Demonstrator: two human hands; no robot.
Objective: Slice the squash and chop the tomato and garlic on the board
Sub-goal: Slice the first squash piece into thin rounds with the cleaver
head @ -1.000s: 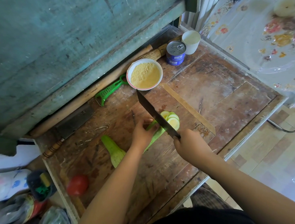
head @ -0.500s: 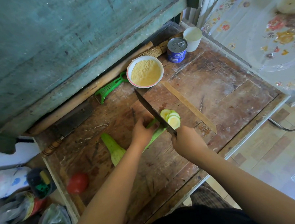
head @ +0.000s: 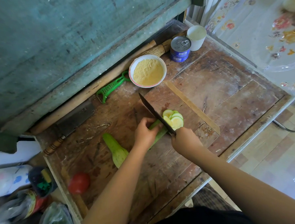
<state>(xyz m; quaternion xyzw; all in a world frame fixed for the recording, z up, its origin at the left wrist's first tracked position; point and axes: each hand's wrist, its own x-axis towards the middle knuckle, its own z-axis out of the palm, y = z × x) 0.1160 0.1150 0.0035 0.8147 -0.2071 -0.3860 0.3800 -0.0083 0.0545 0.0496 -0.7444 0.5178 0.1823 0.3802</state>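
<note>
Clearly, the left hand (head: 144,134) pins the squash (head: 158,134) so the knife (head: 156,114), gripped by the right hand (head: 185,140), cuts cleanly; slices (head: 173,119) gather beyond (tomato (head: 79,183) waits left).

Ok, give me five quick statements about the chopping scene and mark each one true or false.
1. The right hand holds the knife. True.
2. The left hand is resting flat on the tomato. False: it grips the squash on the board; the tomato lies apart, untouched.
3. Cut slices lie on the side of the blade away from the left hand. True.
4. The bowl holds water. False: it holds a yellow powder.
5. The can has been opened. False: its lid and pull tab are in place.
</note>
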